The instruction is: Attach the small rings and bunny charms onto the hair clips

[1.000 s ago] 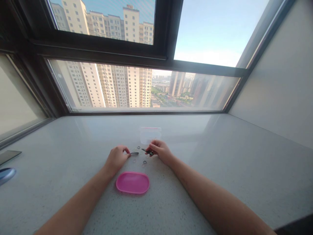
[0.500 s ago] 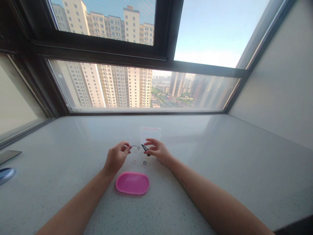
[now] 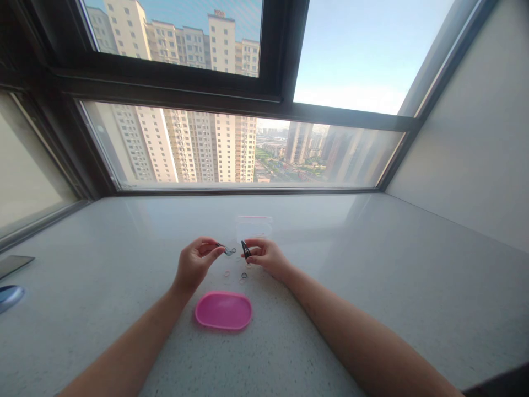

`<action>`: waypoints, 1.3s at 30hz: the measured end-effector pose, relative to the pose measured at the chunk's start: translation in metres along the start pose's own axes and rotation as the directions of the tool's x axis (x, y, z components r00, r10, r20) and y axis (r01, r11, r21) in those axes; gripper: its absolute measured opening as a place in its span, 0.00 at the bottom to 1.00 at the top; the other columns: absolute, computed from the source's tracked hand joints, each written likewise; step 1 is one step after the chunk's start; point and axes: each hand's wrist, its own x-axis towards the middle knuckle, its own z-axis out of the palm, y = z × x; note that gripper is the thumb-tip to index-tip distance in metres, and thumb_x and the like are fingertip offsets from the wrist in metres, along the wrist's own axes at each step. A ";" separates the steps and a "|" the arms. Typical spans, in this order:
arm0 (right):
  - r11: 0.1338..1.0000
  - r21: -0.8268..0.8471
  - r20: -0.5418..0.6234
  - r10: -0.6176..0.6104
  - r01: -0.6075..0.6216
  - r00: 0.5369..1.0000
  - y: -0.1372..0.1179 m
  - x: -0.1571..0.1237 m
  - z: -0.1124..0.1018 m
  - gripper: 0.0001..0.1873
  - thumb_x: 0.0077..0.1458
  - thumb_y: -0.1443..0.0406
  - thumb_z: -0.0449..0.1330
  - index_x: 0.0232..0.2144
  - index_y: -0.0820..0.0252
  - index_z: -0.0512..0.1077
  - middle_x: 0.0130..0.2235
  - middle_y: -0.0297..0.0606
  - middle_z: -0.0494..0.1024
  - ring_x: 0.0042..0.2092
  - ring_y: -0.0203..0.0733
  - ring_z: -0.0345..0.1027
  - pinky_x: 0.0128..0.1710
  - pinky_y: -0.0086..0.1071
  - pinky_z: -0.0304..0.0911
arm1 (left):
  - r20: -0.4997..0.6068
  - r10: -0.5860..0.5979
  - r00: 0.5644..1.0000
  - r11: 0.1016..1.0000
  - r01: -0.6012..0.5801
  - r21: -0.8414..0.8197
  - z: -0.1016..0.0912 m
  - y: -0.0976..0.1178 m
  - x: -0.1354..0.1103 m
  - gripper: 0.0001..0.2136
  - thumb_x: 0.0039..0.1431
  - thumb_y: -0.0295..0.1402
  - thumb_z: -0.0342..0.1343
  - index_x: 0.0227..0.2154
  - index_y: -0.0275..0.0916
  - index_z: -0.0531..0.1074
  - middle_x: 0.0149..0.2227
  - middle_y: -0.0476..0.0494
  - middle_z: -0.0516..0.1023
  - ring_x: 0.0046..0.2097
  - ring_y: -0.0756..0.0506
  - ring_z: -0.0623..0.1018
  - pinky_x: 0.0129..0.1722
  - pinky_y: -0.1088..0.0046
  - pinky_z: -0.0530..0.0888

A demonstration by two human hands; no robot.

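My left hand point(image 3: 194, 260) pinches a small dark and pale snap hair clip point(image 3: 226, 250) between thumb and fingers, its tip pointing right. A black snap hair clip point(image 3: 246, 250), held upright, is gripped by the fingertips of my right hand point(image 3: 268, 258). A narrow gap separates the two clips. Several small rings, seemingly elastic hair bands, lie on the counter below and between my hands. Among them are a dark ring point(image 3: 244, 275) and a pale one point(image 3: 226, 273). Another dark ring point(image 3: 233, 250) shows just beyond the left clip's tip.
Nearer to me, between my forearms, sits a pink oval tray point(image 3: 223, 311). A clear plastic bag point(image 3: 254, 226) lies behind my right hand. At the far left are a flat grey object point(image 3: 15, 266) and a blue shiny one point(image 3: 10, 298). Windows rise behind the speckled counter point(image 3: 351, 248).
The clip in my left hand has turned, showing a wider pale part, and that hand has shifted slightly. My right hand's clip is now more upright, with the fingers closer together.
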 end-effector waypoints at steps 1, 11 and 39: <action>1.000 -0.002 0.008 0.006 -0.006 1.000 -0.001 0.000 0.000 0.29 0.29 0.66 0.68 0.40 0.62 0.69 0.40 0.42 0.73 0.38 0.46 0.71 0.30 0.31 0.66 | -0.020 -0.004 1.000 1.000 0.003 -0.007 0.000 -0.001 0.000 0.13 0.43 0.38 0.60 0.29 0.34 0.69 0.28 0.39 0.79 0.33 0.42 0.79 0.36 0.67 0.74; 0.997 -0.054 -0.007 0.052 -0.052 0.999 -0.002 -0.004 0.000 0.17 0.30 0.64 0.68 0.25 0.64 0.69 0.28 0.38 0.76 0.35 0.43 0.72 0.33 0.31 0.64 | -0.064 -0.077 0.995 0.992 0.070 -0.108 0.000 -0.008 0.003 0.12 0.42 0.33 0.61 0.30 0.34 0.67 0.28 0.42 0.78 0.33 0.43 0.78 0.36 0.66 0.73; 0.988 -0.152 0.049 0.050 -0.042 0.998 -0.003 -0.003 0.004 0.14 0.38 0.63 0.64 0.28 0.65 0.67 0.24 0.33 0.71 0.26 0.37 0.69 0.24 0.27 0.64 | 0.300 -0.309 0.903 0.920 0.363 -0.146 0.004 -0.018 0.001 0.14 0.40 0.33 0.63 0.31 0.32 0.72 0.32 0.41 0.77 0.36 0.44 0.76 0.41 0.66 0.72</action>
